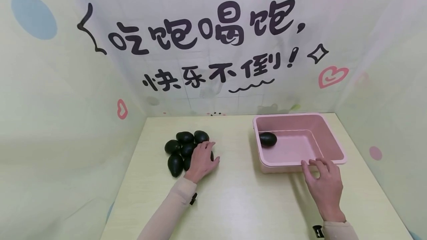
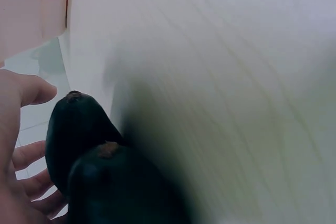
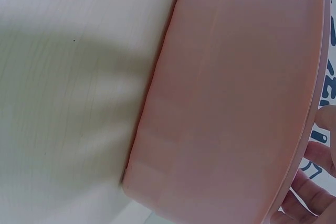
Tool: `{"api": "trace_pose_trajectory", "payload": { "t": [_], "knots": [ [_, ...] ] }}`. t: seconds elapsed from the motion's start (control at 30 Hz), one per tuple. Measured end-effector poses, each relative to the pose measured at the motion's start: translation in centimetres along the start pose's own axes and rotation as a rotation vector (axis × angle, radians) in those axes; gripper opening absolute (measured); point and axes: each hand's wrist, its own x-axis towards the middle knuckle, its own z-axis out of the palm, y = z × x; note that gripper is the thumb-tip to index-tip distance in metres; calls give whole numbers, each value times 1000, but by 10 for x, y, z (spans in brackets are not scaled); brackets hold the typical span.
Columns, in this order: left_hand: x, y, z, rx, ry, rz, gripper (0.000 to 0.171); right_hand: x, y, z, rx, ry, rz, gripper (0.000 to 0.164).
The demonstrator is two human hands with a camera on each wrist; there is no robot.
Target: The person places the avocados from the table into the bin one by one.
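Avocados (image 1: pixel 175 165) lie by the spread left hand (image 1: pixel 201 160); relaxed right hand (image 1: pixel 325 186) at bin rim (image 1: pixel 283 164).

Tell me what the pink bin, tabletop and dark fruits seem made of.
Pink bin: probably molded plastic, satin; smooth walls, rounded corners.
Tabletop: wood or wood-look laminate, low sheen; pale with faint grain streaks.
Dark fruits: natural avocado skin or convincing imitation, slightly glossy; brown stem ends and soft highlights leave it open.

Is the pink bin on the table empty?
No, one dark avocado lies inside the pink bin, by its left wall in the head view.
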Motion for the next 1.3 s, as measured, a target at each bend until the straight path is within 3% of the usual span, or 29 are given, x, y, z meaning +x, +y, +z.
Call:
{"api": "trace_pose_trajectory", "payload": {
  "t": [0.3, 0.57, 1.0, 1.3],
  "knots": [
    [-5, -2, 0, 65, -23, -16, 54, -1, 1, 0, -5, 13, -10, 25],
    [-8, -7, 0, 191, -42, 13, 58, -1, 2, 0, -6, 14, -19, 25],
    [-5, -13, -12, 345, -183, 71, 71, -1, 2, 1, -7, 12, -24, 24],
    [-1, -14, -12, 346, -202, 105, 69, -2, 4, 3, -2, 30, -29, 24]
  ]
}}
